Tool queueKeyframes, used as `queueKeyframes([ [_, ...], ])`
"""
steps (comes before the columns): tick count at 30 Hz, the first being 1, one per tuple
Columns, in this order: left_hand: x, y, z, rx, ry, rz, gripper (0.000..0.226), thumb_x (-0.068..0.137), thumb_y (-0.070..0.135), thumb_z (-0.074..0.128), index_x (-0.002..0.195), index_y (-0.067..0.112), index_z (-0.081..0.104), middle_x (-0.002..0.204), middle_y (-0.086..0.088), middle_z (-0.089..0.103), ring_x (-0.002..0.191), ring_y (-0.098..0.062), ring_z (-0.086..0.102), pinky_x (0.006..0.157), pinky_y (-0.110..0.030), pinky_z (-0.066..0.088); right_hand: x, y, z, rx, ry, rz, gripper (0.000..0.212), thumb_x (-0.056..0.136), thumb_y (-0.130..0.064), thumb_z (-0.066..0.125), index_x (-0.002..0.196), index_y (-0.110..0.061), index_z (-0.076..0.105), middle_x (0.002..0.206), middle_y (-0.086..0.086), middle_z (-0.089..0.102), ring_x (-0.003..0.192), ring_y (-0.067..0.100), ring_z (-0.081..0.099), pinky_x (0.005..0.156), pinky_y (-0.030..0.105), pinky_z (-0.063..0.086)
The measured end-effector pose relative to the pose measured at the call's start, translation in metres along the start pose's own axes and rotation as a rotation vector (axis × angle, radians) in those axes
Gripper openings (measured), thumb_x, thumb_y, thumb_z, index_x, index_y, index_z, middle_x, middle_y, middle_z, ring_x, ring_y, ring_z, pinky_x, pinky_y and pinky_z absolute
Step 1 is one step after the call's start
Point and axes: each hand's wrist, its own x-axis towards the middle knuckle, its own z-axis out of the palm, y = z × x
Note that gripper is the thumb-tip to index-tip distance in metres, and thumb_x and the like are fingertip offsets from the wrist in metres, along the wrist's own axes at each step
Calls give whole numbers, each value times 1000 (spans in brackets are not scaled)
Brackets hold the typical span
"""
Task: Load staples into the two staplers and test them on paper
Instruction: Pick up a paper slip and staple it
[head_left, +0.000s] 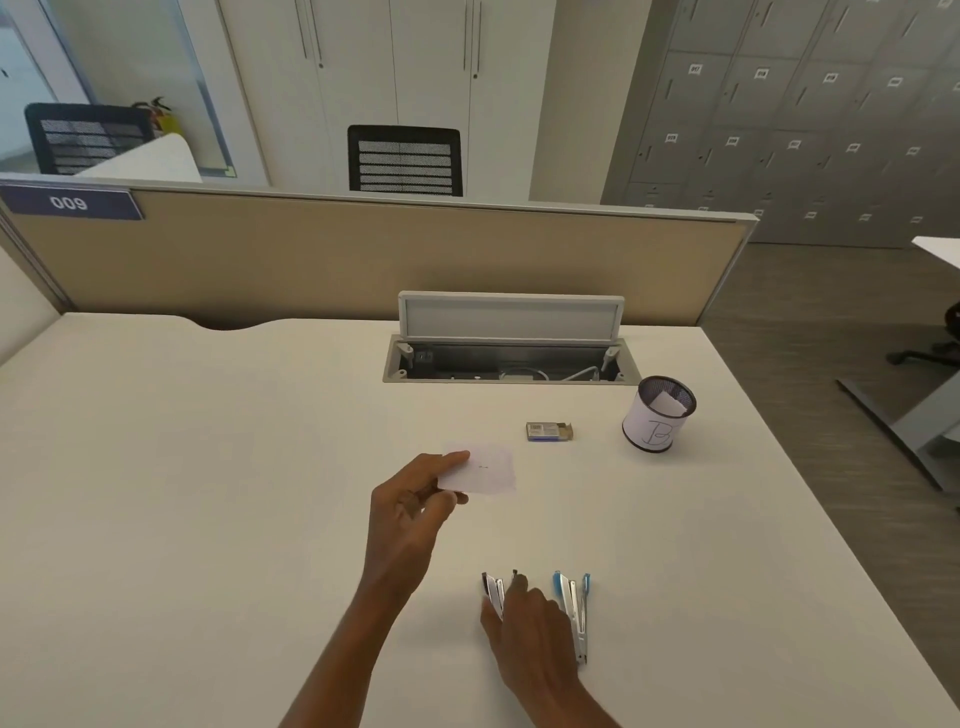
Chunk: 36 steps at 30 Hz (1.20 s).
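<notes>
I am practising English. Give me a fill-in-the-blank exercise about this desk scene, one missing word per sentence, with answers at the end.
1. The left hand pinches a slip of ____.
2. The right hand grips the black stapler; the other stapler beside it has ____ ends.
3. The mesh cup bears the handwritten letter ____.
Answers: paper; blue; B.

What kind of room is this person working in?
Most likely an open-plan office: a desk with a numbered divider panel, a mesh chair beyond it, and a wall of grey lockers.
</notes>
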Motion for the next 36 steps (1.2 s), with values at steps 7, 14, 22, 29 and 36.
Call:
queueKeyframes([
  [7, 0, -5, 4, 46, 69, 7, 25, 90, -11, 59, 100, 6, 75, 94, -1, 75, 69, -30, 67, 62, -15, 52, -1, 2, 1, -12, -24, 1, 56, 41, -47, 95, 63, -3, 68, 42, 7, 54, 31, 17, 56, 30, 21, 40],
  [14, -2, -15, 3, 93, 83, 15, 30, 86, -16, 59, 99, 6, 74, 89, -7, 73, 58, -26, 66, 59, -15, 51, 1, 2, -3, 17, -98, 36, 58, 83, -54, 66, 108, -2, 64, 87, 10, 70, 77, 22, 71, 68, 29, 54],
  [22, 0, -18, 2, 101, 87, -9, 29, 86, -15, 61, 98, 8, 74, 88, -5, 72, 52, -21, 66, 57, -14, 49, 3, 10, -3, 103, -146, 123, 58, 94, -67, 30, 118, -17, 49, 112, 3, 64, 109, 22, 61, 86, 32, 46],
  [29, 0, -15, 3, -5, 117, -79, 37, 85, -13, 62, 92, 22, 75, 93, 6, 76, 51, -20, 65, 58, -17, 52, 55, 31, -96, 952, -94, 182, 56, 86, -64, 48, 79, -12, 68, 64, 2, 70, 54, 18, 64, 57, 33, 50],
  [36, 5, -3, 20, -75, 118, -78, 37, 86, -5, 66, 113, 21, 66, 90, 3, 74, 62, -22, 69, 59, -24, 58, 74, 29, -142, 1236, -194, -49, 13, 89, -25, 68, 87, -16, 77, 72, 7, 73, 63, 12, 65, 61, 22, 53],
])
